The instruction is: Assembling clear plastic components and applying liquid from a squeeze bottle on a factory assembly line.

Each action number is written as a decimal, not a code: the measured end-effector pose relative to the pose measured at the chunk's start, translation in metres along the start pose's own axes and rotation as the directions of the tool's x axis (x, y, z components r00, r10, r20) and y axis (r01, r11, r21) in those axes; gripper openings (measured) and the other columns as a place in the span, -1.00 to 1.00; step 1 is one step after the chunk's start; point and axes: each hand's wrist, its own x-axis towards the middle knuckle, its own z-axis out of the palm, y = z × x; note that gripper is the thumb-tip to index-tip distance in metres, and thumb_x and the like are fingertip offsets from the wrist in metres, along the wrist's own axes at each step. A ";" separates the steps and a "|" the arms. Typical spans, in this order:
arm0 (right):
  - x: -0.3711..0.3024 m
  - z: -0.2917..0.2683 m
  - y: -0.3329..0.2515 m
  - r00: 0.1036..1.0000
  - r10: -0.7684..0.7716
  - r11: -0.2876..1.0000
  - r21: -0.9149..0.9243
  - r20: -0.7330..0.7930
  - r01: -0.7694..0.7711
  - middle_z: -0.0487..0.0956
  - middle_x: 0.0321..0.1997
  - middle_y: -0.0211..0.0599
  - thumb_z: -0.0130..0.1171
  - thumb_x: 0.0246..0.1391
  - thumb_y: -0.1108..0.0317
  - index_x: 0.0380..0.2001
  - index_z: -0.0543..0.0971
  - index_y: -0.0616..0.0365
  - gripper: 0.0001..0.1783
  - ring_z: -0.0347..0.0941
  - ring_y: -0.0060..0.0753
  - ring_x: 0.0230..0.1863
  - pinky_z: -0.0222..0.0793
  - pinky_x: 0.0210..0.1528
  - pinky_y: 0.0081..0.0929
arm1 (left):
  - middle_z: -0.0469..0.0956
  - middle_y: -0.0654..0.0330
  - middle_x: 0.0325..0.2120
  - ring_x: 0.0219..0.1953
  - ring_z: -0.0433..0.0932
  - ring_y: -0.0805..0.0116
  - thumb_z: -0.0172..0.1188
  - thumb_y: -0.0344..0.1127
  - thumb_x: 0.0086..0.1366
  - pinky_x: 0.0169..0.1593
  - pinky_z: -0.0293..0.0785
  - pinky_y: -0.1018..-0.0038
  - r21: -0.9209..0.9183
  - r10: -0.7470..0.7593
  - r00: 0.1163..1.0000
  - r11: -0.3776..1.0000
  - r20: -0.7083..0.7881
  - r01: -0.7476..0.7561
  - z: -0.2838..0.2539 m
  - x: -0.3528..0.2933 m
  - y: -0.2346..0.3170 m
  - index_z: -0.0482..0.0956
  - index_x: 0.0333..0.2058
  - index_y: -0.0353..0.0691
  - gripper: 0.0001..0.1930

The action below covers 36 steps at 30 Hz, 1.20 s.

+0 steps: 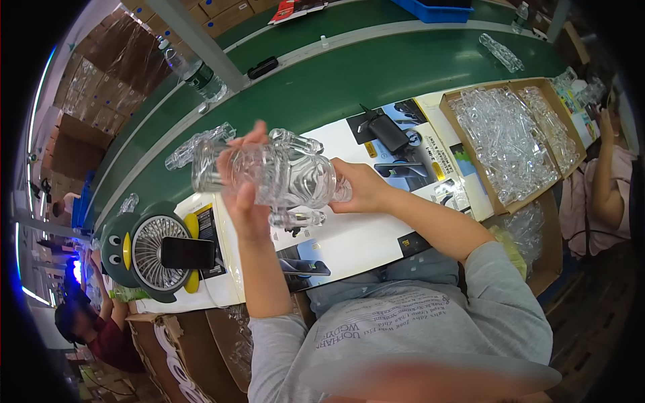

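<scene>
We see the left hand and right hand clamped on opposite ends of a clear plastic blister shell, held up above the white printed sheet, near a penguin-shaped desk fan at left.

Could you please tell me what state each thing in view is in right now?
clear plastic piece: held up off the bench by both hands.
left hand: gripping its left end.
right hand: gripping its right end.
penguin-shaped fan: upright on the bench; running or not cannot be told.
cardboard box: open, filled with clear plastic parts.
water bottle: capped, behind the conveyor.
</scene>
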 end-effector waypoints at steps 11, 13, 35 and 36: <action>-0.014 0.021 -0.003 0.966 -0.158 0.987 -0.027 -0.205 0.156 0.50 -0.46 -0.34 0.30 -0.37 0.22 -0.17 0.32 0.05 -0.40 0.47 -0.24 -0.49 0.39 -0.41 -0.39 | 0.41 -0.02 -0.39 -0.32 0.42 0.11 0.02 0.07 0.16 -0.16 0.36 0.20 -0.189 0.305 0.949 0.930 -0.073 -0.314 0.029 -0.009 0.005 0.24 -0.03 -0.23 -0.45; -0.014 0.015 -0.002 0.962 -0.171 0.985 -0.027 -0.212 0.169 0.50 -0.48 -0.37 0.29 -0.37 0.21 -0.18 0.34 0.05 -0.42 0.48 -0.27 -0.50 0.38 -0.42 -0.38 | 0.40 -0.01 -0.40 -0.33 0.41 0.13 0.02 0.07 0.15 -0.16 0.36 0.24 -0.257 0.359 0.933 0.904 0.023 -0.341 0.030 -0.007 0.005 0.25 -0.05 -0.22 -0.46; -0.009 0.003 -0.006 0.990 -0.121 0.992 0.037 -0.069 0.124 0.50 -0.50 -0.35 0.29 -0.35 0.23 -0.19 0.36 0.12 -0.44 0.48 -0.30 -0.50 0.40 -0.38 -0.42 | 0.42 -0.02 -0.26 -0.12 0.38 0.05 -0.02 -0.03 0.18 0.07 0.24 0.17 -0.318 0.285 0.951 0.918 0.117 -0.236 0.006 -0.006 -0.002 0.31 -0.04 -0.18 -0.55; -0.009 0.002 -0.005 0.994 -0.081 0.996 0.027 -0.069 0.083 0.50 -0.47 -0.36 0.30 -0.34 0.22 -0.17 0.37 0.10 -0.42 0.48 -0.31 -0.49 0.41 -0.37 -0.43 | 0.40 0.01 -0.15 -0.04 0.33 0.14 0.04 0.06 0.15 0.10 0.23 0.20 -0.219 0.198 0.980 0.956 -0.013 -0.196 0.004 -0.006 -0.003 0.24 0.02 -0.09 -0.46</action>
